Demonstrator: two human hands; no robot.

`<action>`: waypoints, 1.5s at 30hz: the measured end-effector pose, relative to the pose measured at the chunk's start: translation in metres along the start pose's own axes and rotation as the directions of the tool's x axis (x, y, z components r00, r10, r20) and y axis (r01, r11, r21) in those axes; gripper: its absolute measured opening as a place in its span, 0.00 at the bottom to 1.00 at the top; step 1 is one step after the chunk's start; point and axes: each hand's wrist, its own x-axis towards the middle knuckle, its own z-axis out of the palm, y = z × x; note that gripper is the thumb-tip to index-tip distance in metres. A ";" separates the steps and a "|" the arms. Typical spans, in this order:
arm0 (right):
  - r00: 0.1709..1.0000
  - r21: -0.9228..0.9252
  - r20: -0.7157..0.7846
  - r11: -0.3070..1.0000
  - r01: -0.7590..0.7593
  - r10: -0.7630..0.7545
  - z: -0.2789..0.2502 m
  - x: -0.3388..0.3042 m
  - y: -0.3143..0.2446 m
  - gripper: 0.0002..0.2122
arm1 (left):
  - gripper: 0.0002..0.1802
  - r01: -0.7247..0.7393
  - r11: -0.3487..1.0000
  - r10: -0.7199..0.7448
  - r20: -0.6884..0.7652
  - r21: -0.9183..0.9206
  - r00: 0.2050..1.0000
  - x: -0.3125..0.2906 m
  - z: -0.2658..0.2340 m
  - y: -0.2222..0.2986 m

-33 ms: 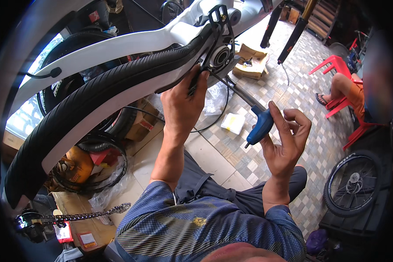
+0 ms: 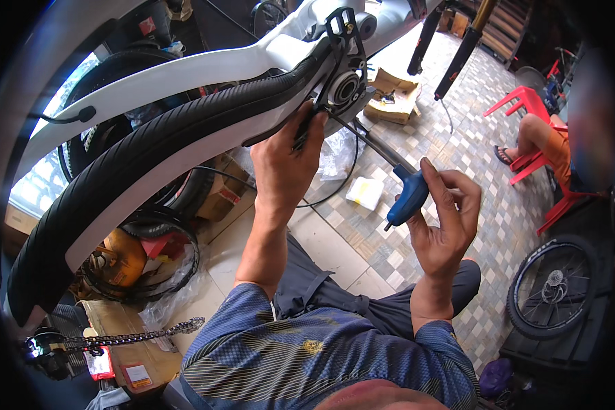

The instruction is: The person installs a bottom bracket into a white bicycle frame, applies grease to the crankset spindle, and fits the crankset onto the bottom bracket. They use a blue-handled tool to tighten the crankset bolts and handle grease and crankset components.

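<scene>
A white bicycle frame (image 2: 178,171) with a black ribbed guard (image 2: 150,133) along its lower bar fills the upper left. Around its bottom bracket (image 2: 344,87) sits a black chain guide (image 2: 342,41). Just below the bracket, my left hand (image 2: 283,160) is closed with thumb and fingers on a dark part, mostly hidden by them. My right hand (image 2: 447,212) holds the blue handle of a hex key (image 2: 410,196) between thumb and fingertips. The key's shaft slants up and left to the lower edge of the guide; its tip is hard to make out.
A fork leg (image 2: 458,61) hangs at the top. An open cardboard box (image 2: 393,96) and a white packet (image 2: 364,193) lie on the tiles. At right are red chairs (image 2: 526,102), a seated person and a wheel (image 2: 552,287). A loose chain (image 2: 137,339) hangs lower left.
The fingers of my right hand have curled slightly inward beside the handle. The hex key, my left hand and the frame look the same.
</scene>
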 end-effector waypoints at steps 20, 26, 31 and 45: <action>0.982 -0.142 0.022 0.972 0.187 -0.185 -0.006 0.009 0.013 0.27 | 0.14 0.118 0.991 -0.121 -0.034 -0.067 0.992 0.002 0.006 0.002; 0.985 0.275 0.118 0.949 -0.156 0.128 0.002 0.013 -0.003 0.23 | 0.14 0.070 0.996 -0.072 -0.028 -0.045 0.997 0.003 0.005 0.002; 0.981 0.580 0.058 0.794 -0.182 0.182 0.015 0.002 -0.003 0.15 | 0.14 0.073 0.996 -0.074 -0.021 -0.041 0.997 0.004 0.005 0.005; 0.973 0.391 0.062 0.892 -0.227 0.220 0.011 0.011 -0.009 0.29 | 0.14 0.071 0.997 -0.072 -0.013 -0.038 0.997 0.005 0.003 0.008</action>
